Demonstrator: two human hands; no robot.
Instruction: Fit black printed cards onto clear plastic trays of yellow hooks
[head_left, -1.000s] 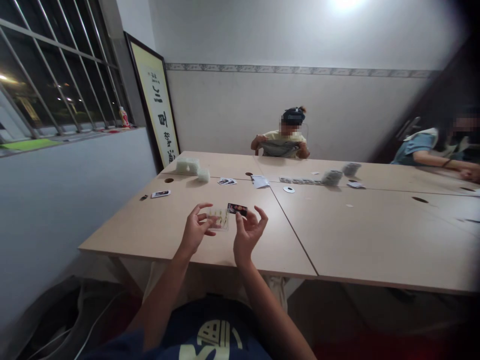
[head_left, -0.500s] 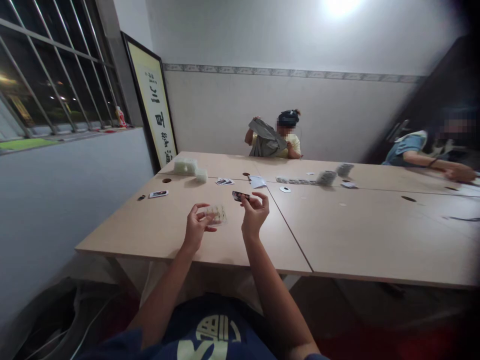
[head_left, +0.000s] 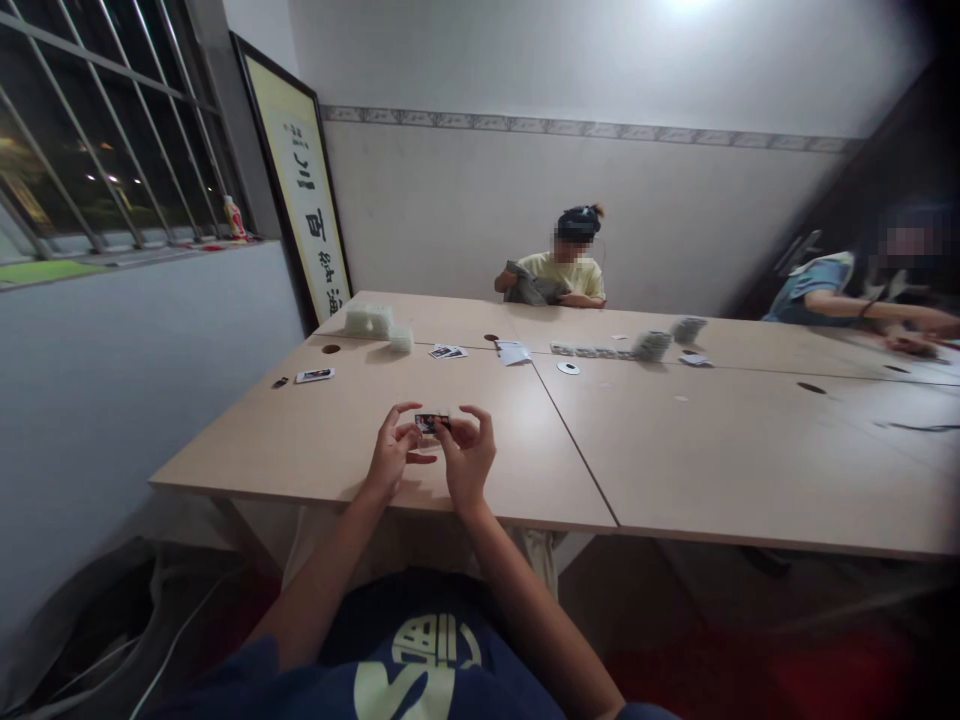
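Both my hands are close together above the near part of the table. My left hand grips a small clear plastic case by its side, fingers curled round it. In my right hand a small dark printed card is pinched between thumb and fingers. The card lies over the face of the case and hides most of it. Whether it rests on the case or just in front of it, I cannot tell.
Translucent stacks stand at the far left of the table. Printed cards, white paper and a white disc lie ahead. More stacks stand right. A person opposite holds grey cloth; another sits right.
My right hand has moved left, bringing the card from beside the plastic case to over it. The person opposite has lowered the grey cloth.
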